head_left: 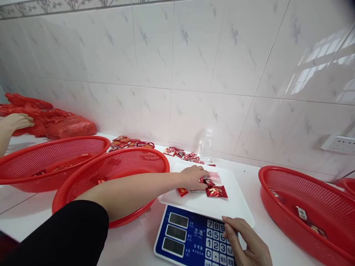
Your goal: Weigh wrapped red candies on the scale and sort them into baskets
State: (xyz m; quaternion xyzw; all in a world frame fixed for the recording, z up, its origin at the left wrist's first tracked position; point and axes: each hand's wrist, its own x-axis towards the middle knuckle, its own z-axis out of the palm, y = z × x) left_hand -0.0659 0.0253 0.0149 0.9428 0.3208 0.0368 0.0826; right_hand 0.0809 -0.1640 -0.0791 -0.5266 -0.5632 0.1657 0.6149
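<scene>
My left hand [194, 177] reaches in from the left over the white tray [235, 199] of a scale. Its fingers curl down around small red wrapped packets [208, 181], partly hidden by the hand. Right beside the fingertips lies a shiny red packet with gold print [216, 191], and another red packet [182, 191] sits under the wrist. At the tray's front edge is my right hand [246, 240], over the right side of the blue keypad panel [194, 236]. Its fingers are slightly apart, with nothing visible in them.
Two red mesh baskets [111, 157] stand at left, and a third basket [277, 177] with a few packets at right. Red packets [185, 155] and a clear bottle [206, 146] are along the wall. Far left, another person's hand [19, 122] touches red plastic bags [69, 127].
</scene>
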